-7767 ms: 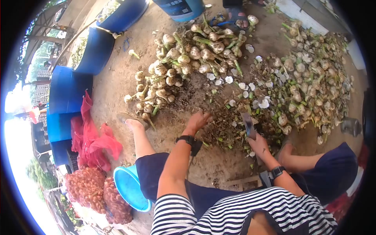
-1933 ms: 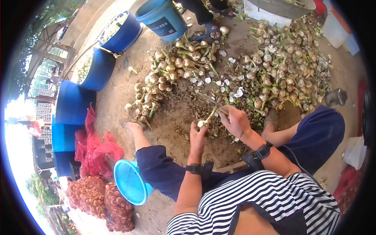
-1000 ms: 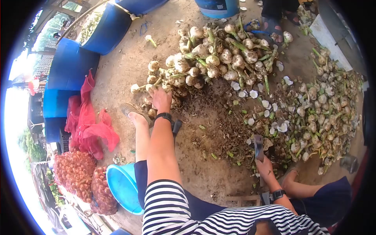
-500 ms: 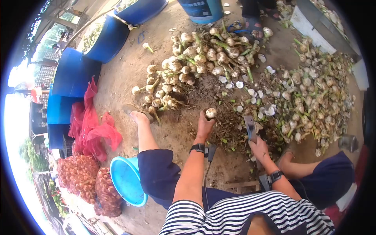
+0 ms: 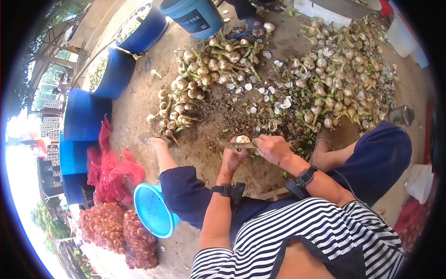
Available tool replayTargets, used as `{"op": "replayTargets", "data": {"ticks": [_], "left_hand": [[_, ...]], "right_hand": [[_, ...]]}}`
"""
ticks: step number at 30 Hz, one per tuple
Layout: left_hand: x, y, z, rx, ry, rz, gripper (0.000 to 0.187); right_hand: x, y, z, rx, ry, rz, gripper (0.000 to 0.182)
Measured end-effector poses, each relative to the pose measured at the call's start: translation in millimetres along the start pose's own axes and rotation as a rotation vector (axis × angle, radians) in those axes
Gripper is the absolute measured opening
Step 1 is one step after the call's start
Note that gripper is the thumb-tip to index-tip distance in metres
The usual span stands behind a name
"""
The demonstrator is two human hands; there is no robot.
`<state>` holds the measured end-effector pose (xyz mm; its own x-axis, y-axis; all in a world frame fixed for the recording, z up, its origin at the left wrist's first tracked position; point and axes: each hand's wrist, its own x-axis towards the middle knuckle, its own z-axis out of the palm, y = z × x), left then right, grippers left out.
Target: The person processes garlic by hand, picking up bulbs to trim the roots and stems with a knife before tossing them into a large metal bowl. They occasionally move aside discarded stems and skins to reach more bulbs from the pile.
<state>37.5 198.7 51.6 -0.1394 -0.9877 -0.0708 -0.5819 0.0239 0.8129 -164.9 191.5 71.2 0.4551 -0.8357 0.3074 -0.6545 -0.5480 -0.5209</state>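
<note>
My left hand (image 5: 233, 159) is closed around a garlic bulb (image 5: 242, 139) whose pale top shows above the blade. My right hand (image 5: 273, 149) grips a knife (image 5: 238, 145), its flat blade lying across the bulb and pointing left. Where the edge meets the bulb is hidden. Both hands are close together above the dirt floor. Beyond them lies a heap of garlic with green stems (image 5: 218, 65). A larger garlic pile (image 5: 346, 79) spreads to the right. White trimmed pieces (image 5: 284, 103) are scattered between the two.
A light blue basin (image 5: 151, 209) stands beside my left knee. Red netting (image 5: 111, 162) and filled mesh bags (image 5: 102, 225) lie at the left. Blue tubs (image 5: 90, 111) line the left side, and a blue bucket (image 5: 197, 21) is at the top. Another person's foot (image 5: 254, 25) is near it.
The knife has come left from beside the debris to the bulb in my left hand. Both hands are now together and nearer my body. The view has shifted.
</note>
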Motion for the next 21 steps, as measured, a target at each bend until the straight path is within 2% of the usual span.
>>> {"op": "replayTargets", "data": {"ticks": [2,4,5,6,8,9,11,13,14,16,19,20,21], "left_hand": [[-10,1,7,-0.304,0.032,-0.113,0.037],[-13,19,2,-0.386,0.020,-0.143,0.036],[-17,31,-1,-0.319,-0.008,-0.118,0.036],[-19,47,-6,-0.251,-0.035,-0.093,0.037],[-25,65,-5,-0.398,-0.038,-0.192,0.039],[-27,76,-3,-0.471,-0.040,-0.241,0.041],[-33,111,-4,-0.674,-0.041,-0.129,0.050],[-26,101,-7,-0.560,-0.081,0.015,0.053],[-25,96,-13,-0.260,-0.046,0.080,0.056],[-25,90,-30,0.348,0.032,0.189,0.061],[-25,73,-21,-0.536,0.146,-0.105,0.056],[-27,74,-20,-0.616,0.203,-0.183,0.043],[-28,63,-16,-0.792,0.214,-0.246,0.039]], "right_hand": [[-6,-2,-1,-0.039,-0.023,-0.031,0.022],[-7,-4,-5,-0.008,0.077,-0.066,0.013],[-8,-5,-7,0.008,0.123,-0.083,0.009],[-11,-4,-7,0.014,0.119,-0.034,0.011],[-20,8,-1,0.025,0.113,0.064,0.014],[-30,29,8,0.008,0.022,0.207,0.015],[-52,70,31,-0.012,-0.161,0.501,0.018],[-40,64,17,0.137,-0.172,0.682,0.021],[-33,59,8,0.210,-0.177,0.770,0.022],[-25,48,2,0.209,-0.116,0.646,0.022],[-8,14,-16,0.247,0.030,0.466,0.017],[-2,7,-20,0.236,0.085,0.395,0.016],[3,-1,-23,0.224,0.139,0.326,0.015]]}}
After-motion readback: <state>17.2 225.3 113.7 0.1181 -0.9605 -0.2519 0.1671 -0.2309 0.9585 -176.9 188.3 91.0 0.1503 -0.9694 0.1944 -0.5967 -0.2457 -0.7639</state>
